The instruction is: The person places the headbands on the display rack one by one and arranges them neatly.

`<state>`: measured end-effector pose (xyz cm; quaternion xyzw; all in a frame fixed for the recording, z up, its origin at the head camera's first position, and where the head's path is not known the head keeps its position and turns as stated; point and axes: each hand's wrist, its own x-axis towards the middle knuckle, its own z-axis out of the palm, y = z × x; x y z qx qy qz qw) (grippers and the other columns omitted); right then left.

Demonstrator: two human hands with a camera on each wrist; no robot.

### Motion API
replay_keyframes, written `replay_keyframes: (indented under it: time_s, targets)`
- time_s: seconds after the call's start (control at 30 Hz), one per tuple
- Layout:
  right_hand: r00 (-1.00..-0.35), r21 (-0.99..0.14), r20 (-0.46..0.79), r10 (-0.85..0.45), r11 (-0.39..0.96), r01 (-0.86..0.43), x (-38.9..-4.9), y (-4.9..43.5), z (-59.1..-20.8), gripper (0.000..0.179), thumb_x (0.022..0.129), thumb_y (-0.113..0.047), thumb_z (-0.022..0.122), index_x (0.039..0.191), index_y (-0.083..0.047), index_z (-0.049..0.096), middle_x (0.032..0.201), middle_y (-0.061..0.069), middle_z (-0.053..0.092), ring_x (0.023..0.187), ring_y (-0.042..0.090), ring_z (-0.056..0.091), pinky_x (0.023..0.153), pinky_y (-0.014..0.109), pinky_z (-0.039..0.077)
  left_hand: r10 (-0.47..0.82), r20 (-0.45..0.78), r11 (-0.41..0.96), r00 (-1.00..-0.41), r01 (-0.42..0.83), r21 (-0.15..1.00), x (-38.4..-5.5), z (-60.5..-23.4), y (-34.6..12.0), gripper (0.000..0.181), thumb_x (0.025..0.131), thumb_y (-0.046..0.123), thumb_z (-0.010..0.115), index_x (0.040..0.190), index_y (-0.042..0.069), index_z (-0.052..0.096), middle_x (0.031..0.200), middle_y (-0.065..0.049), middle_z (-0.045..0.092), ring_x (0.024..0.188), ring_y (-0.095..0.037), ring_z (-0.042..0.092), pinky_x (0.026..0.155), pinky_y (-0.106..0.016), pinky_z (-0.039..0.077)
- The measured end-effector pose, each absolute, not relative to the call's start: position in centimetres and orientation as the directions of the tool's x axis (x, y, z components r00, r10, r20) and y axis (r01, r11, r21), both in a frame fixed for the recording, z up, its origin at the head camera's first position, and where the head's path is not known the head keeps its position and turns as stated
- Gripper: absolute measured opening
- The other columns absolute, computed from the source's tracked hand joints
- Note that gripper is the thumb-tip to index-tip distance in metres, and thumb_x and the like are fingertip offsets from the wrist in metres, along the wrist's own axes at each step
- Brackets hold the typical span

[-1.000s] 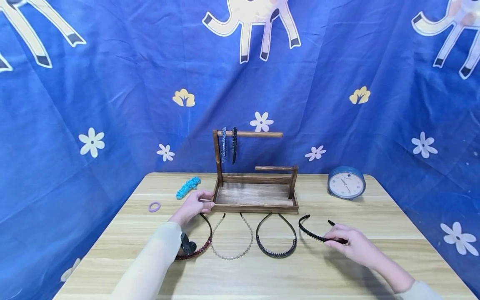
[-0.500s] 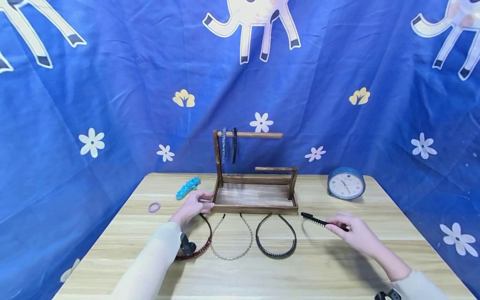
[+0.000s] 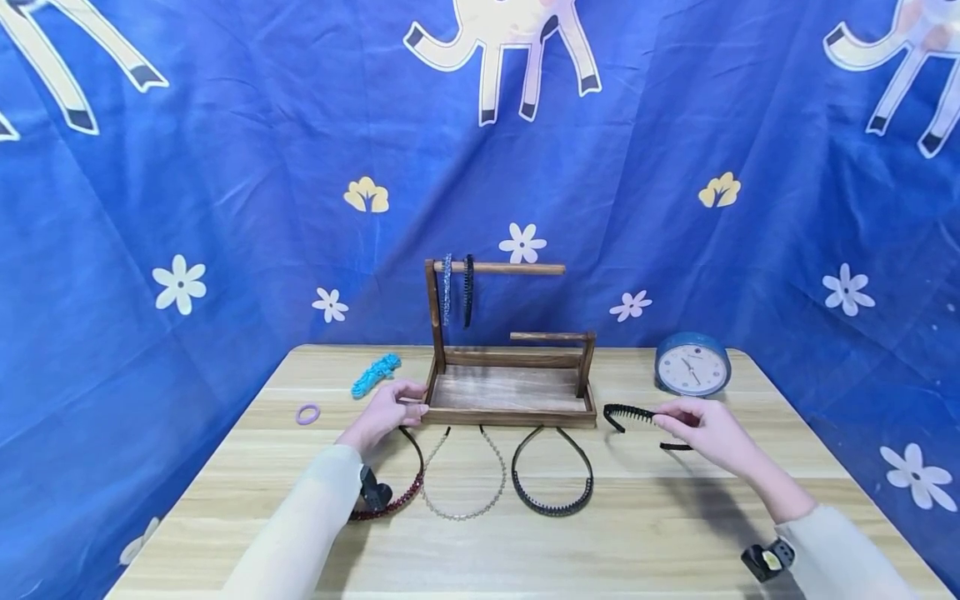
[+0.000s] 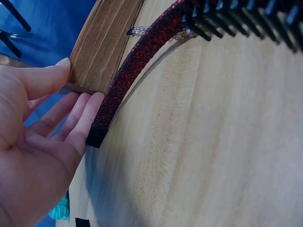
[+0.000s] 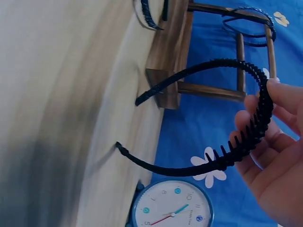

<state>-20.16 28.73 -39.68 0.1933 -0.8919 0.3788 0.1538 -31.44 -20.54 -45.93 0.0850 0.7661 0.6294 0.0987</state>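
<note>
In the head view my right hand (image 3: 708, 437) pinches a black toothed headband (image 3: 630, 412) at its curved top, to the right of the wooden rack (image 3: 517, 417). Seen from the right wrist, both ends of this headband point toward the table. My left hand (image 3: 386, 412) grips the rack's front left corner, thumb on one face and fingers on another. A glittery blue headband (image 3: 447, 292) and a black one hang from the rack's upper bar (image 3: 517, 268). Beside the left fingers lies a dark red glitter headband (image 4: 128, 71), partly hidden by the forearm in the head view.
A beaded silver headband (image 3: 501, 479) and a black headband (image 3: 553, 510) lie before the rack. Further left are a turquoise bundle (image 3: 377, 375) and a purple ring (image 3: 307, 414). A blue clock (image 3: 692, 365) stands at the back right. The lower bar (image 3: 547, 337) sticks out leftward.
My right hand has raised the black headband off the table and turned it so its ends point down, moving slightly toward the back. My left hand stays on the rack.
</note>
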Motion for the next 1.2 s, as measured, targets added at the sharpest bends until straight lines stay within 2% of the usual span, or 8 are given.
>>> replay_keyframes:
  time_s: [0.2, 0.47, 0.63, 0.77, 0.9, 1.07, 1.2]
  targets:
    - [-0.914, -0.708, 0.363, -0.184, 0.583, -0.399, -21.4, 29.0, -38.9, 0.016, 0.087, -0.013, 0.066, 0.094, 0.000, 0.069, 0.068, -0.002, 0.059, 0.061, 0.017, 0.058, 0.047, 0.022, 0.048, 0.256, -0.040, 0.200, -0.966, 0.013, 0.980, -31.3, -45.7, -20.4, 0.046, 0.084, -0.005, 0.062, 0.126, -0.009, 0.044, 0.128, -0.028, 0.044, 0.096, -0.036, 0.060, 0.082, -0.042, 0.055]
    - [-0.973, -0.827, 0.224, -0.063, 0.515, -0.224, -22.9, 29.2, -38.0, 0.034, 0.089, -0.023, 0.064, 0.103, 0.009, 0.064, 0.084, 0.015, 0.066, 0.066, 0.014, 0.062, 0.061, 0.029, 0.057, 0.256, -0.037, 0.201, -0.966, 0.016, 0.980, -31.2, -45.7, -20.4, 0.044, 0.085, -0.005, 0.061, 0.125, -0.009, 0.045, 0.125, -0.028, 0.046, 0.099, -0.040, 0.058, 0.082, -0.043, 0.055]
    - [-0.984, -0.882, 0.178, -0.007, 0.443, -0.163, -23.4, 29.3, -37.4, 0.042, 0.088, -0.025, 0.065, 0.105, 0.013, 0.061, 0.079, 0.007, 0.066, 0.065, 0.015, 0.062, 0.061, 0.028, 0.057, 0.262, -0.036, 0.197, -0.964, 0.017, 0.980, -31.1, -45.6, -20.4, 0.045, 0.086, -0.006, 0.060, 0.127, -0.011, 0.043, 0.126, -0.030, 0.044, 0.099, -0.040, 0.058, 0.084, -0.043, 0.054]
    - [-0.976, -0.904, 0.216, 0.031, 0.384, -0.187, -23.8, 29.3, -36.9, 0.038, 0.088, -0.021, 0.065, 0.104, 0.013, 0.061, 0.074, -0.002, 0.066, 0.063, 0.009, 0.061, 0.059, 0.023, 0.056, 0.260, -0.031, 0.194, -0.965, 0.021, 0.981, -31.0, -45.5, -20.4, 0.046, 0.085, -0.004, 0.061, 0.127, -0.012, 0.042, 0.128, -0.031, 0.043, 0.099, -0.041, 0.058, 0.084, -0.045, 0.054]
    - [-0.963, -0.927, 0.261, 0.070, 0.295, -0.230, -24.3, 29.5, -36.4, 0.023, 0.087, -0.017, 0.066, 0.097, 0.004, 0.066, 0.073, -0.006, 0.067, 0.063, 0.005, 0.061, 0.057, 0.019, 0.055, 0.263, -0.026, 0.193, -0.965, 0.026, 0.981, -31.0, -45.5, -20.4, 0.047, 0.086, -0.003, 0.061, 0.128, -0.012, 0.041, 0.131, -0.031, 0.041, 0.100, -0.042, 0.057, 0.084, -0.046, 0.054]
    - [-0.959, -0.959, 0.265, 0.105, 0.133, -0.250, -25.0, 29.6, -35.5, 0.005, 0.086, -0.013, 0.067, 0.086, -0.008, 0.070, 0.066, -0.004, 0.066, 0.059, 0.005, 0.061, 0.052, 0.017, 0.053, 0.254, -0.037, 0.201, -0.966, 0.015, 0.980, -30.9, -45.4, -20.4, 0.047, 0.085, -0.004, 0.061, 0.127, -0.011, 0.042, 0.130, -0.030, 0.042, 0.099, -0.040, 0.058, 0.084, -0.045, 0.054]
    - [-0.965, -0.971, 0.231, 0.127, -0.033, -0.237, -25.5, 29.6, -34.6, 0.004, 0.086, -0.008, 0.067, 0.084, -0.008, 0.070, 0.067, -0.001, 0.067, 0.058, 0.007, 0.062, 0.052, 0.018, 0.054, 0.259, -0.043, 0.204, -0.965, 0.011, 0.979, -30.9, -45.4, -20.3, 0.047, 0.085, -0.003, 0.061, 0.128, -0.011, 0.042, 0.128, -0.030, 0.043, 0.099, -0.040, 0.058, 0.085, -0.045, 0.054]
